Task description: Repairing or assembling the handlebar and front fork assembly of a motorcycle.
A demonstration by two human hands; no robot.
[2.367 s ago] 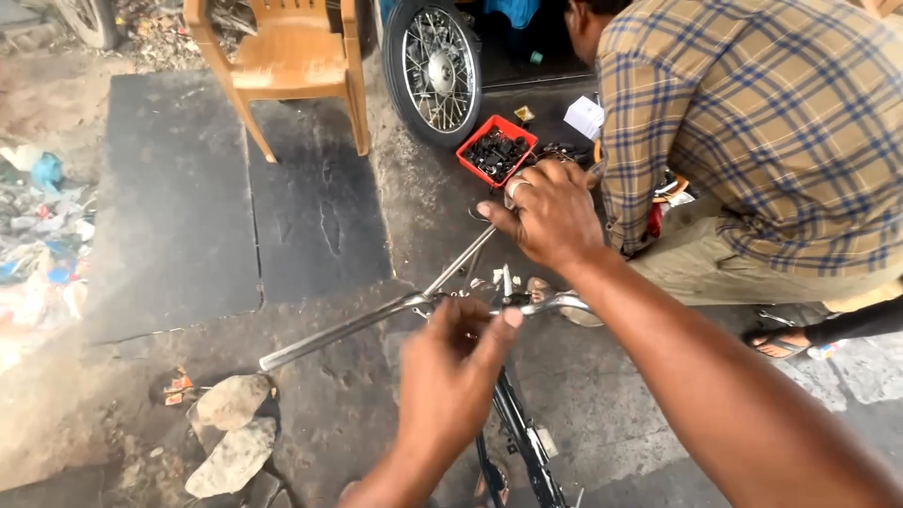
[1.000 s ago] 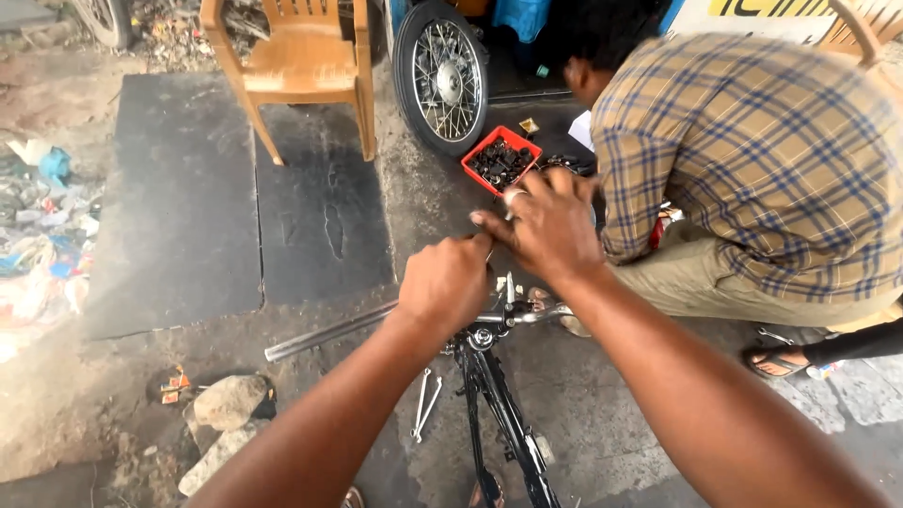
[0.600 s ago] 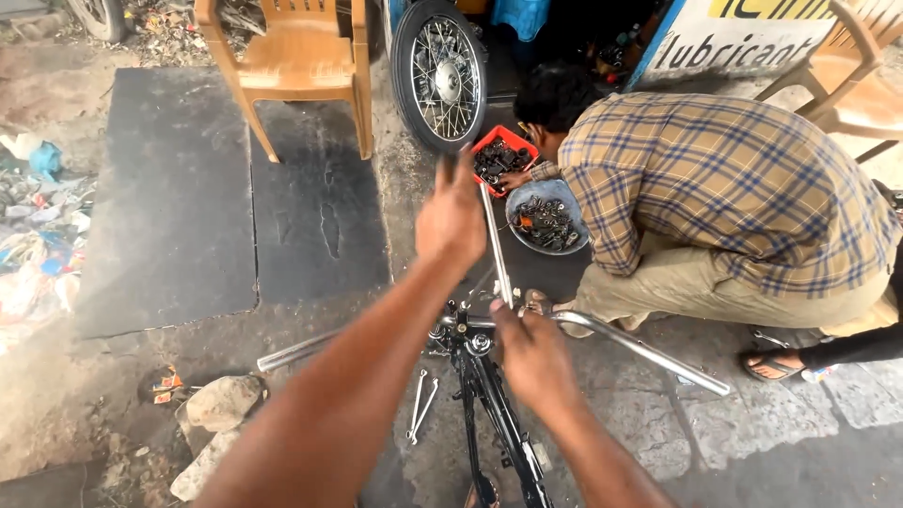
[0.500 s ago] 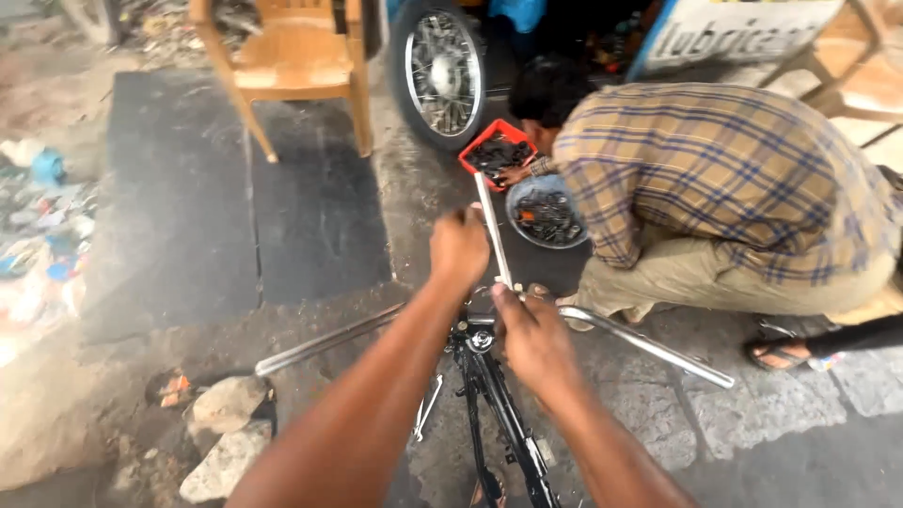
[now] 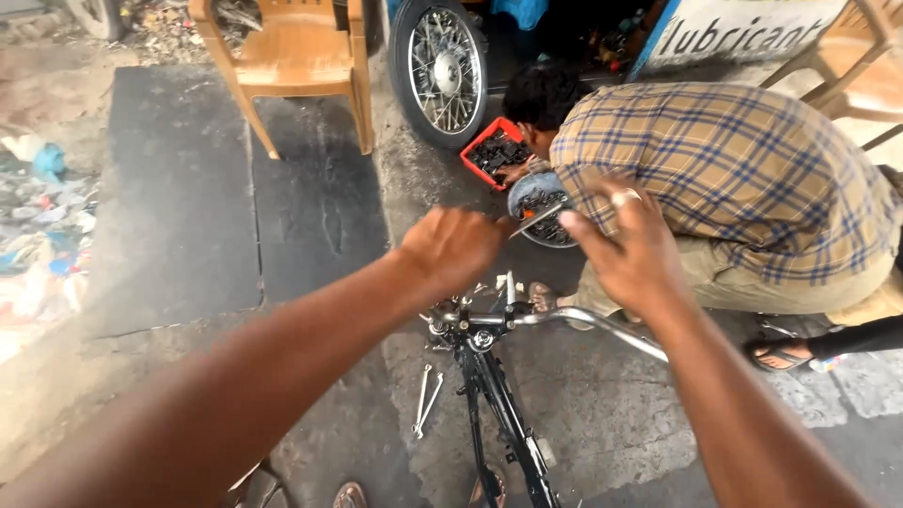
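Both hands' (image 5: 451, 246) (image 5: 621, 249) grip around a metal rod (image 5: 538, 218), above bolt-filled red tray (image 5: 473, 150) and round bowl (image 5: 523, 188).

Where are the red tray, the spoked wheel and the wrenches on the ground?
Red tray (image 5: 475, 153), head view, on its near left rim.
Spoked wheel (image 5: 438, 71), head view, on the hub.
Wrenches (image 5: 425, 402), head view, on the shafts.

Left hand (image 5: 451, 246) and right hand (image 5: 625, 246) gripping a thin metal rod (image 5: 538, 218) above bicycle handlebar (image 5: 564, 320), spanners (image 5: 425, 400) on floor, crouching person in checked shirt (image 5: 724, 179) beside red tray (image 5: 496, 152), spoked wheel (image 5: 437, 71), wooden chair (image 5: 287, 56).
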